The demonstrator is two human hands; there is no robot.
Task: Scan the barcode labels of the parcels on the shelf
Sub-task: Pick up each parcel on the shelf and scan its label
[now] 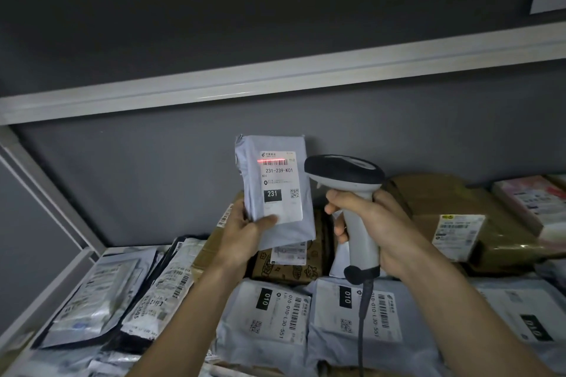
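Head view: left hand (pixel 245 228) is pinching grey poly mailer (pixel 275 190) upright above the shelf parcels (pixel 269 315); right hand (pixel 372 223) is gripping barcode scanner (pixel 352 193), red line lying across the barcode label (pixel 280 185).

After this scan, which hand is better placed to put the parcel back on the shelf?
The left hand. It already grips the grey parcel at its lower edge, above the parcels on the shelf. The right hand is busy gripping the scanner.
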